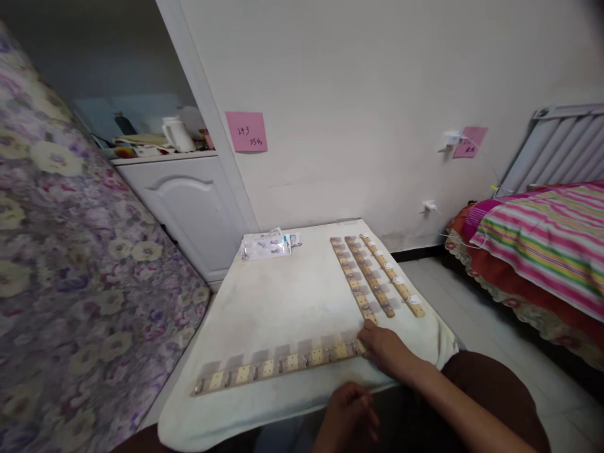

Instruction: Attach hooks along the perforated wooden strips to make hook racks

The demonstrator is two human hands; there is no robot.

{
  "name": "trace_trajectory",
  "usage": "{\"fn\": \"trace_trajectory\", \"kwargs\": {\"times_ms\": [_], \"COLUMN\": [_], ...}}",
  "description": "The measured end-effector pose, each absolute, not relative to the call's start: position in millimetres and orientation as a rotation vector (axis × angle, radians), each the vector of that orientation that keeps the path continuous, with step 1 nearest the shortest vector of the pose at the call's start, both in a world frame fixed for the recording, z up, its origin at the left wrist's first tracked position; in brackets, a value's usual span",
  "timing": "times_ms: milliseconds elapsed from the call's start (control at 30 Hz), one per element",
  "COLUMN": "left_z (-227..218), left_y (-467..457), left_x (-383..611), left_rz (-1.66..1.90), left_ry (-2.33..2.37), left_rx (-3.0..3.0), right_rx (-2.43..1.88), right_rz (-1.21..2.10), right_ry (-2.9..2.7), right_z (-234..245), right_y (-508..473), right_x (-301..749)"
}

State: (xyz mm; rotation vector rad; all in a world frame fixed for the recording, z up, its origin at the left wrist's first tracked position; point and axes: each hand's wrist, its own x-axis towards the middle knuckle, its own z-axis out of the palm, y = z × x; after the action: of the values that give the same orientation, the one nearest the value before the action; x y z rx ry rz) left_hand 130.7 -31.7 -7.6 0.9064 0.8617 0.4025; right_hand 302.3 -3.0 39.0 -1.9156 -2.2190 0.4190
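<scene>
A long wooden strip (278, 365) of small square tiles with metal clips lies across the near part of a white cloth-covered table (292, 296). My right hand (384, 349) rests at the strip's right end, fingers curled onto it. My left hand (346, 418) hangs below the table's near edge, fingers loosely curled with nothing seen in them. Three more wooden strips (372, 274) lie side by side at the table's right, the outermost carrying white round pieces.
A clear plastic packet (268, 245) lies at the table's far left. A floral mattress (70, 251) leans on the left. A white cabinet (184, 207) stands behind. A striped bed (542, 245) and a radiator (561, 148) are on the right.
</scene>
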Motion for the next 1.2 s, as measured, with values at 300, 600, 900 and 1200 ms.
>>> {"fn": "trace_trajectory", "kwargs": {"times_ms": [300, 600, 900, 1200], "left_z": [-5.4, -9.0, -1.8, -1.1], "left_y": [-33.1, -25.9, -0.5, 4.3], "left_x": [102.0, 74.4, 67.0, 63.1], "left_rz": [0.348, 0.342, 0.414, 0.319], "left_ry": [0.85, 0.865, 0.824, 0.812], "left_rx": [0.936, 0.951, 1.06, 1.069], "right_rx": [-1.921, -2.079, -2.264, -2.386], "right_rz": [0.478, 0.49, 0.406, 0.34], "right_ry": [-2.114, -1.866, -1.509, -1.274], "right_z": [45.9, 53.4, 42.9, 35.8], "right_y": [-27.5, -48.6, -30.1, -5.9], "right_x": [299.2, 291.9, 263.1, 244.0]}}
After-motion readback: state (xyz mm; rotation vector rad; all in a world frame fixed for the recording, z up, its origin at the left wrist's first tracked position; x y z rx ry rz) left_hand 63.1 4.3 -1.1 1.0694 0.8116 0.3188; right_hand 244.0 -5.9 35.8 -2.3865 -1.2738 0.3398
